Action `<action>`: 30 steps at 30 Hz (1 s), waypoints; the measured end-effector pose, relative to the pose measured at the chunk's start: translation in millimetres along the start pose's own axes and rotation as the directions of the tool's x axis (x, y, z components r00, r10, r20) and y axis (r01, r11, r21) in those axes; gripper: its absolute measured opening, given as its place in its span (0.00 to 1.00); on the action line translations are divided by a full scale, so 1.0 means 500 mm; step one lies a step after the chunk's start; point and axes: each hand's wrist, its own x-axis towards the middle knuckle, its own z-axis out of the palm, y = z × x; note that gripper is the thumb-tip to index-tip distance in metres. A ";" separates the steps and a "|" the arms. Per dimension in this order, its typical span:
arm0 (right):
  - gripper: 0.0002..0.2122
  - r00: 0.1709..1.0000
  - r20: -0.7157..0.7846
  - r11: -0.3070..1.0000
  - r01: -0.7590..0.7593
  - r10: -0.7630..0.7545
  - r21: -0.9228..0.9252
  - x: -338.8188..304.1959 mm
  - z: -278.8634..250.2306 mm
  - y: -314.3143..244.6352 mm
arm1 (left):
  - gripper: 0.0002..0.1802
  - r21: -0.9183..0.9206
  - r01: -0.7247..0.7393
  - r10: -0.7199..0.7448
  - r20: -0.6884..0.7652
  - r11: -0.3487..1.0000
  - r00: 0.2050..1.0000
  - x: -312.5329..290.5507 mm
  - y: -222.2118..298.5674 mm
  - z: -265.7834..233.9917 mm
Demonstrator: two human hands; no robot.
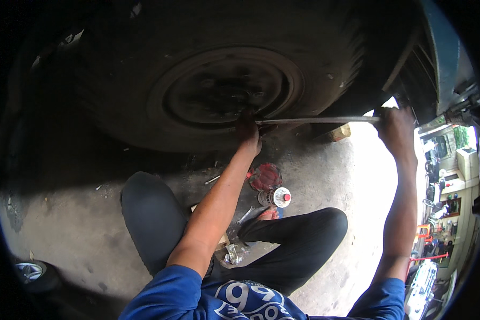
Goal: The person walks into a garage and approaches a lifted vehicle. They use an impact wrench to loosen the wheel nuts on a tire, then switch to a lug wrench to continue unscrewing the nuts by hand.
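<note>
A large dark wheel (300, 80) with a thick tyre stands upright in front of me. A long metal bar (320, 120) runs sideways across its lower part. My left hand (249, 133) is closed around the bar's left end, close to the lower rim of the wheel. Shadow hides its fingertips and whatever the bar's end meets there. At the right end of the bar my right hand (399, 130) is wrapped in a fist, with that arm stretched out.
A white container with a red cap (276, 197) and a red rag-like thing (265, 176) lie between my legs and the tyre. Clear crumpled plastic (232, 256) is nearer me. A block (340, 133) sits beside the tyre. Another wheel (31, 272) is at lower left.
</note>
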 end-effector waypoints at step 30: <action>0.03 0.686 -0.324 0.731 0.452 -0.651 -0.511 0.131 -0.295 -0.293 | 0.08 -0.351 0.021 -0.018 0.010 0.936 1.000 0.005 0.022 0.022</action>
